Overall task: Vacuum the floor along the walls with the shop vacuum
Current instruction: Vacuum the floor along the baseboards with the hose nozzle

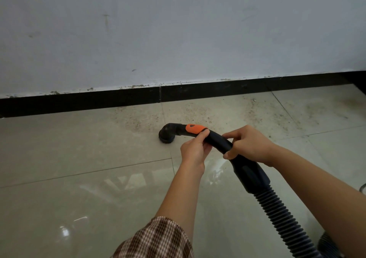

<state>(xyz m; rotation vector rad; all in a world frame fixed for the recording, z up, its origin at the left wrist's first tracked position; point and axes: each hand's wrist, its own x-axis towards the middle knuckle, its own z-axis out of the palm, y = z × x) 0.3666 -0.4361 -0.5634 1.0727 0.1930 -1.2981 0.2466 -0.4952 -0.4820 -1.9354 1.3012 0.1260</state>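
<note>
Two hands are wrapped around the curved black handle (pixel 217 140) of the shop vacuum: the left hand (pixel 195 148) is closed on it just behind the orange band (pixel 195 128), the right hand (pixel 247 145) further back, near the ribbed hose (pixel 281 214). From the left hand, which is nearer, the round nozzle (pixel 167 135) lies ahead and leftward, mouth down on the floor (pixel 79 148). The handle's long axis runs roughly along the black baseboard (pixel 79 102). Gritty dust (pixel 198 115) is spread between nozzle and baseboard and rightward along it; nothing is seen in the way.
</note>
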